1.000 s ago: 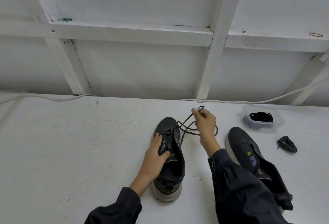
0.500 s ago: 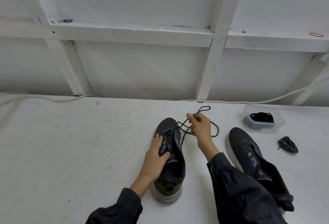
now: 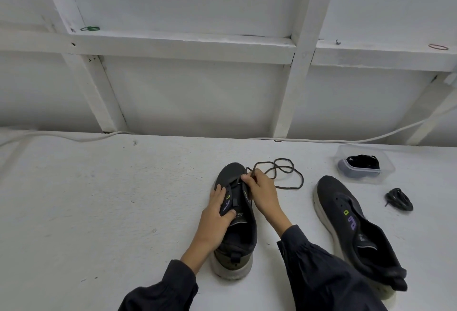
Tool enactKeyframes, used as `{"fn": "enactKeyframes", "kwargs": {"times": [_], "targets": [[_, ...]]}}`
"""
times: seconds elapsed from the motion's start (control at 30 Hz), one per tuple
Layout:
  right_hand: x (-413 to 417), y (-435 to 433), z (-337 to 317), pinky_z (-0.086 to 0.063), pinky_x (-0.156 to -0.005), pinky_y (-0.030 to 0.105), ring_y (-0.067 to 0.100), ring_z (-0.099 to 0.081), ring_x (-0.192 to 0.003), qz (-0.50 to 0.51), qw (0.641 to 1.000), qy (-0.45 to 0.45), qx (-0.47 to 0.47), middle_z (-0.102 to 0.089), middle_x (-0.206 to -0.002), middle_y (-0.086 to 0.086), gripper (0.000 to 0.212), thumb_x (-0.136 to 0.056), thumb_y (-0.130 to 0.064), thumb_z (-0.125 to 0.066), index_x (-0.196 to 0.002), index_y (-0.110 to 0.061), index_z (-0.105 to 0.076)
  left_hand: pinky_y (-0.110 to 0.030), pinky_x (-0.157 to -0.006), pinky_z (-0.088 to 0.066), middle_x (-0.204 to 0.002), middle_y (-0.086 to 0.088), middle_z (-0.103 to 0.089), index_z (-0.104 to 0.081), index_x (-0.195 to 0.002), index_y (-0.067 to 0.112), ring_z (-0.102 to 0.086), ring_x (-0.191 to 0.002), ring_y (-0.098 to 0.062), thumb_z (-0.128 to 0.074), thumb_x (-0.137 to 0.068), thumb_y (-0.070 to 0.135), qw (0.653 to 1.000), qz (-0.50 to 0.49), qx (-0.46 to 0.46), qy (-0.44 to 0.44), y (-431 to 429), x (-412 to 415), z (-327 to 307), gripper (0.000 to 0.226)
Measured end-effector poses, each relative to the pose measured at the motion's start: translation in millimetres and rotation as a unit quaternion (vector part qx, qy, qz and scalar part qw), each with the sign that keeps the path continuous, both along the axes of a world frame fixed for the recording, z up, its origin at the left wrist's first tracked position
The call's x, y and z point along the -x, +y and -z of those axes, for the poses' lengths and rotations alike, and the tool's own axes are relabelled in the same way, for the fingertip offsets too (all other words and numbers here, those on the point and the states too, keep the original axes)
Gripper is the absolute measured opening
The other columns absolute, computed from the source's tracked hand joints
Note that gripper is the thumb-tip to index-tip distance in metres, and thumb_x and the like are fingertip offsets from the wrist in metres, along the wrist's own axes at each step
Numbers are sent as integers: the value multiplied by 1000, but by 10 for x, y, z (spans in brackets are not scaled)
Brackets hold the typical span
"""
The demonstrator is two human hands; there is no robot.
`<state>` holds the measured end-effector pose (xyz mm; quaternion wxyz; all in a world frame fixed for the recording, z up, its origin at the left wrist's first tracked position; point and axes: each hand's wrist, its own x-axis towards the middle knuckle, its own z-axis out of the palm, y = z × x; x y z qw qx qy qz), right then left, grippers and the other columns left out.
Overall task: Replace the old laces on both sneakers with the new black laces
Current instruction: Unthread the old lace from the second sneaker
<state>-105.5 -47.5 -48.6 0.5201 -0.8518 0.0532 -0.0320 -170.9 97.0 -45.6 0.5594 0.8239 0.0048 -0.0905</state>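
A dark sneaker (image 3: 241,231) stands on the white table, toe pointing away from me. My left hand (image 3: 217,214) grips its left side by the eyelets. My right hand (image 3: 263,194) pinches a dark lace (image 3: 284,172) at the eyelets near the toe; the rest of the lace lies in loose loops on the table beyond the hand. A second dark sneaker (image 3: 346,216) without a lace lies to the right. A clear plastic container (image 3: 385,171) at the back right holds a black lace bundle (image 3: 362,161). Another bunched black lace (image 3: 398,199) lies in front of it.
The white table (image 3: 99,211) ends at a white framed wall (image 3: 197,93). A white cable (image 3: 333,140) runs along the table's back edge. A green rubber band (image 3: 90,28) and a red one (image 3: 438,47) lie on the wall's ledge.
My right hand has come down from above the table to the eyelets near the sneaker's toe. The lace it held up now lies slack in loops. My left hand has stayed on the sneaker.
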Motion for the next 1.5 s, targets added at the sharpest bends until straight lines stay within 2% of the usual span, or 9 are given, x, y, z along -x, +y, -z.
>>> {"fn": "enactKeyframes", "kwargs": {"times": [0.3, 0.43, 0.57, 0.7, 0.9, 1.07, 1.23, 1.4, 1.5], "targets": [[159, -100, 8, -43, -47, 17, 7, -58, -55, 7, 989, -39, -142, -68, -69, 1, 8, -87, 0, -66, -89, -2, -73, -18, -113, -17, -162, 6, -14, -24, -153, 17, -17, -148, -9, -57, -94, 6, 1000, -7, 6, 4, -9, 5, -13, 69], [104, -62, 7, -47, -59, 19, 3, -59, -61, -2, 994, -46, -102, -68, -75, -3, 16, -88, 2, -62, -82, -12, -68, -20, -114, -19, -162, 6, -14, -24, -153, 18, -18, -148, -11, -57, -94, 7, 1000, -7, 7, 7, -8, 8, -11, 69], [61, 32, 46, -46, -74, 40, 16, -56, -77, -23, 999, -35, 6, -60, -79, -6, 17, -98, -12, -50, -84, -20, -53, -12, -108, -16, -162, 5, -14, -23, -153, 17, -16, -148, -9, -56, -95, 7, 1000, -8, 5, 6, -3, 18, -8, 68], [32, 32, -3, -46, -70, 44, 20, -52, -69, -13, 1000, -16, 11, -57, -76, -1, 21, -105, -21, -36, -88, -13, -45, -10, -106, -14, -162, 5, -14, -22, -154, 17, -15, -148, -9, -56, -95, 8, 1000, -7, -1, 7, -2, 8, 10, 68], [141, 8, -37, -35, -38, 22, 18, -47, -43, 88, 975, 25, -204, -55, -69, 7, 23, -106, -22, -36, -87, -10, -43, -16, -111, -15, -162, 7, -15, -24, -153, 18, -15, -148, -8, -58, -96, 14, 1000, -6, 15, 4, 0, 4, 18, 67], [365, -61, 48, -35, -37, 22, 19, -49, -38, 127, 951, 129, -249, -56, -54, 11, 63, -98, -59, -39, -62, -9, -51, -33, -120, -24, -152, 11, -37, -47, -142, 24, -31, -142, -7, -55, -96, 39, 993, -53, 104, -9, 19, 5, 15, 49], [573, 111, -33, -48, -60, 29, 15, -61, -66, 107, 937, 103, -315, -69, -78, 4, 46, -99, -43, -47, -89, -4, -69, -35, -99, -48, -118, 5, -62, -64, -118, 28, -58, -111, -12, -61, -94, 25, 993, -78, -1, -93, 163, -219, 21, 24], [560, 243, -21, -51, -94, 41, 16, -64, -100, 21, 953, 12, -303, -69, -105, 4, 24, -93, -35, -58, -104, -16, -68, -21, -79, -50, -97, 13, -67, -72, -99, 28, -63, -92, -6, -70, -88, 22, 978, -50, -98, -175, 226, -402, 30, 12], [533, 236, 44, -42, -110, 43, 14, -52, -128, -14, 959, 69, -274, -56, -140, -5, 64, -78, -53, -65, -137, -31, -53, -25, -77, -53, -91, 12, -69, -73, -91, 24, -64, -86, -6, -71, -87, 23, 970, -40, -136, -199, 235, -498, 5, 5]]}}
